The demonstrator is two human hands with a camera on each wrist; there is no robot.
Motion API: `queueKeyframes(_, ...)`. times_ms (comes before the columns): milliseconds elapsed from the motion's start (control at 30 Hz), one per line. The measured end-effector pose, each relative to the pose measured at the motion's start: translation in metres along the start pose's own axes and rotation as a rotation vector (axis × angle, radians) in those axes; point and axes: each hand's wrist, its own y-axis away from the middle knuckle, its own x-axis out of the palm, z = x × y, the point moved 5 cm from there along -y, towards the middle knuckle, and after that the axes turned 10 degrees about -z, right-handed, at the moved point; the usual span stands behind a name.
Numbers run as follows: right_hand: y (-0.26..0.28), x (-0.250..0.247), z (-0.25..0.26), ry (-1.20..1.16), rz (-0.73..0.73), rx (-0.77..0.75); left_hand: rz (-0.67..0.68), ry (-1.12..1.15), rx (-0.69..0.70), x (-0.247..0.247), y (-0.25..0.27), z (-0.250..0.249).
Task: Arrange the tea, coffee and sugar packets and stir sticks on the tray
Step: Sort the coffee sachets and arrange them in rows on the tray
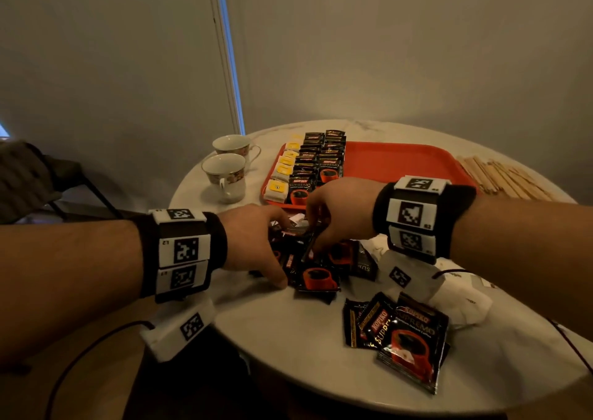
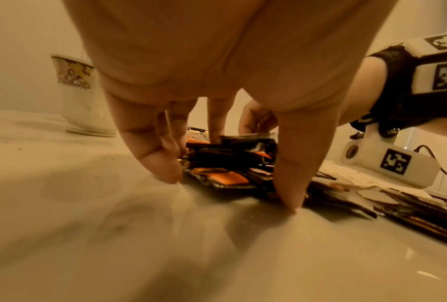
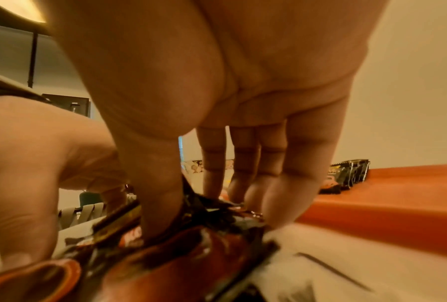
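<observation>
Head view: left hand point(image 1: 253, 240) and right hand point(image 1: 340, 211) both down on a loose heap of Kopiko coffee packets point(image 1: 317, 269) on the round marble table point(image 1: 288, 323), just short of the red tray point(image 1: 401, 160); probably squaring the heap into a stack for carrying across; tray already lined at its left end with yellow-labelled tea packets point(image 1: 284, 169) and rows of coffee packets point(image 1: 324, 160), the rest bare; second loose pile of coffee packets point(image 1: 404, 336) nearer the body; white packets point(image 1: 462, 304), likely sugar, under the right wrist; wooden stir sticks point(image 1: 503, 176) off the tray's right edge; two teacups point(image 1: 226, 169) left of it, clear of the path.

Left wrist view: fingers point(image 2: 155, 155) spread, tips down on the table, bracketing the heap's side; thumb tip touching the table.

Right wrist view: thumb point(image 3: 160, 204) pressing onto the top packet, fingers together behind it; pinch or mere press, cannot tell; tray wall close on the right.
</observation>
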Motion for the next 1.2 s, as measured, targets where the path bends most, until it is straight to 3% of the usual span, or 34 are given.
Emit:
queueKeyframes(100,0.01,-0.007,-0.004,-0.062,0.002,0.027,-0.03,0.052,-0.025,-0.001,-0.001,0.008)
queueKeyframes(300,0.03,0.007,0.009,0.06,0.244,-0.068,-0.003,0.062,-0.007,0.004,-0.007,0.008)
queueKeyframes(467,0.017,0.011,0.021,0.12,0.157,-0.134,-0.006,0.062,-0.001,0.004,-0.01,0.008)
queueKeyframes(700,0.009,0.003,0.02,-0.008,0.034,-0.14,0.041,0.142,0.024,0.006,-0.007,0.01)
queueKeyframes(833,0.009,0.006,0.024,0.033,0.094,-0.185,-0.057,0.094,0.025,0.004,-0.008,0.008)
queueKeyframes(967,0.009,0.017,0.023,0.173,0.173,-0.196,-0.066,0.109,-0.001,0.001,-0.009,0.009)
queueKeyframes(1200,-0.007,0.007,0.027,0.106,0.025,-0.249,-0.031,0.086,0.051,-0.001,-0.005,0.009)
